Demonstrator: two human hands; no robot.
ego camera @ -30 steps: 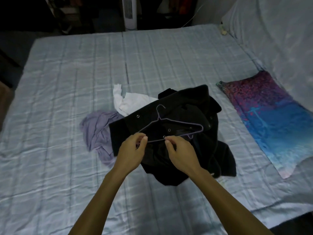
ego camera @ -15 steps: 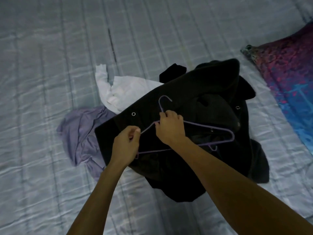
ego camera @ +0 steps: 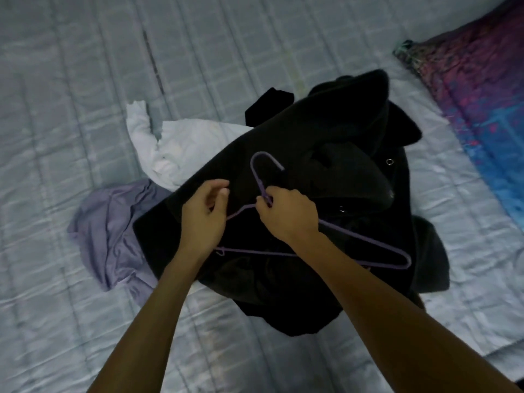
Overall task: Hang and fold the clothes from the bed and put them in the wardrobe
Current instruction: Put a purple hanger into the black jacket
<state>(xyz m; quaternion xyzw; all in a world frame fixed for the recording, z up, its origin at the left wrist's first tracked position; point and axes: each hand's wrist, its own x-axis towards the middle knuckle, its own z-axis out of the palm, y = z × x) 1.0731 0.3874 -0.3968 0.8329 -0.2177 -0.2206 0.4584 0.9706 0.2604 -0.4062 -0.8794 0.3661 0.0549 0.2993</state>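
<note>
Head cam, the only view I've got. I've got the right hand (ego camera: 286, 214) clenched round the neck of the purple hanger (ego camera: 255, 251), just under the hook, I'd guess so it can be steered into the black jacket (ego camera: 326, 143) it's lying on. The left hand (ego camera: 204, 217) sits over the hanger's left shoulder with its fingers curled, and honestly I can't tell if it's pinching wire, fabric or nothing. The jacket's heaped mid-bed (ego camera: 85, 80), overlapping a white top (ego camera: 175, 146) and a lilac one (ego camera: 107, 222). Nothing's hung yet, and the wardrobe isn't in shot.
</note>
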